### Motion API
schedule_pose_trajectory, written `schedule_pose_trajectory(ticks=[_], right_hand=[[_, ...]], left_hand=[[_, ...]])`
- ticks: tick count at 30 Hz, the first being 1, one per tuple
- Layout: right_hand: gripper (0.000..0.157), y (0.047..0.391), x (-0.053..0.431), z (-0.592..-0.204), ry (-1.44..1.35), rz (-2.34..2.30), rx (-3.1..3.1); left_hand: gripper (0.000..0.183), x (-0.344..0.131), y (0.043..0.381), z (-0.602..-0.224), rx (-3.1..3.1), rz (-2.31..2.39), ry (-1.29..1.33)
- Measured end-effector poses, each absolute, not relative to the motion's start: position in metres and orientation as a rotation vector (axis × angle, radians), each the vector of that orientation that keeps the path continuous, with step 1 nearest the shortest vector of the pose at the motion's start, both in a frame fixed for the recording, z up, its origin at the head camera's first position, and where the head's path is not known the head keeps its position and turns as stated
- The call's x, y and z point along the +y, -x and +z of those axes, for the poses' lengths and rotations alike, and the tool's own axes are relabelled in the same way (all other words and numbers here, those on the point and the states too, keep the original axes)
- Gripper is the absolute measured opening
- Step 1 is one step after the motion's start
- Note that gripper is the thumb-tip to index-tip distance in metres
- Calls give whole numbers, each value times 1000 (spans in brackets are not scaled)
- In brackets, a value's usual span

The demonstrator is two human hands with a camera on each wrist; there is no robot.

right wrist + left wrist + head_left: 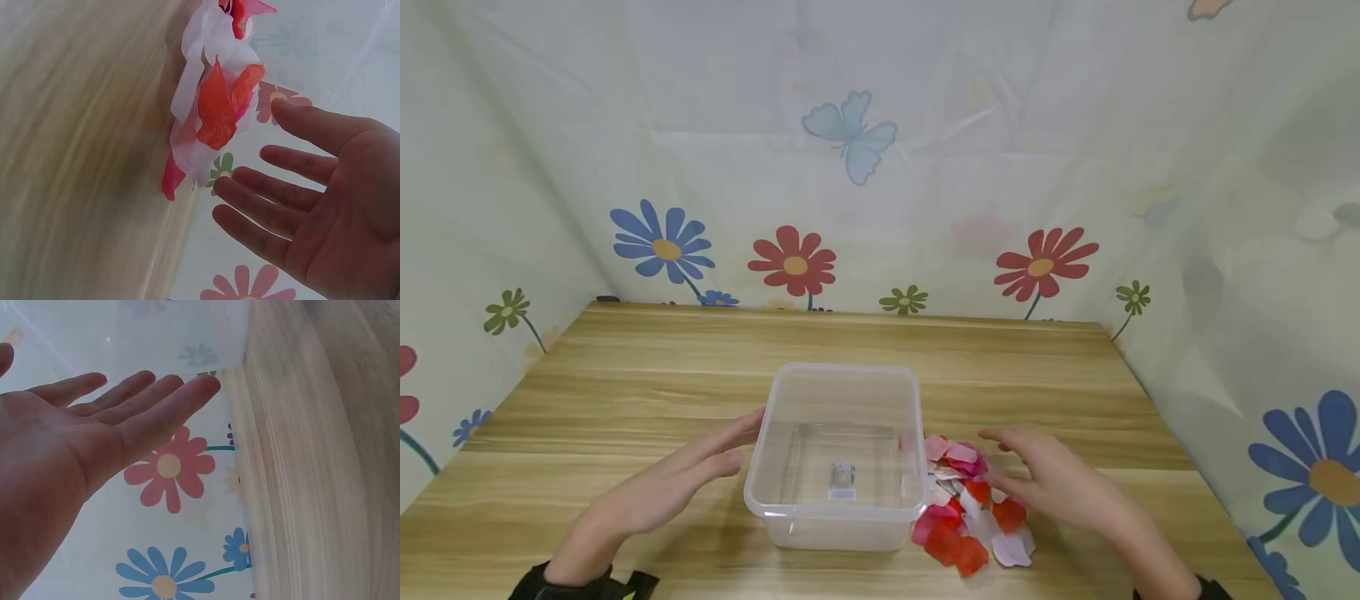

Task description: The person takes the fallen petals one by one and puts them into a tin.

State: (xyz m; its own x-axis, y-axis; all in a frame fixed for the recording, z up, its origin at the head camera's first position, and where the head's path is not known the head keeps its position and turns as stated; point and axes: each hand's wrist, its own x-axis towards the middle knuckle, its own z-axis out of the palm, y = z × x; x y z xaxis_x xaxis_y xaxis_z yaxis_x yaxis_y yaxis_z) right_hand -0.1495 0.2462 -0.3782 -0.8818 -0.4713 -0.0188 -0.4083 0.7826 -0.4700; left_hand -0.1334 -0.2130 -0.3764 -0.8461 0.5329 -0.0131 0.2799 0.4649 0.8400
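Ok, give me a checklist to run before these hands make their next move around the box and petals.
1. Clear rectangular plastic box upright, top uncovered: ok.
2. Thin red, pink and white petals lying within the right hand's likely reach: ok.
3. No petals inside the box: ok.
4. Left hand holding nothing: ok.
5. Left hand touching the box: cannot tell.
6. Petals gripped by the right hand: not ok, none held.

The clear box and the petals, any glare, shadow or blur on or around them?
Head view: the box shows small glints along its front edge, with a faint shadow on the table to its left; left wrist view: the box looks pale and hazy, the flower print faint through it; right wrist view: petals fairly distinct, table grain soft.
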Motion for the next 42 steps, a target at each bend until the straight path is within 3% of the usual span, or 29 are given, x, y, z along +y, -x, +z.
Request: schedule_pose_trajectory(ticks=[7, 18, 32, 42], right_hand=[[48, 152, 237, -380, 769, -669, 2832], [33, 157, 226, -383, 801, -618, 2884], [22, 161, 211, -385, 802, -603, 2993], [18, 164, 207, -385, 739, -494, 3013]], left_hand=[[69, -216, 132, -378, 2360, 1295, -865], [109, -196, 126, -385, 2320, 1409, -797], [126, -178, 120, -389, 2188, 1706, -670], [129, -172, 118, -392, 2448, 1558, -679]])
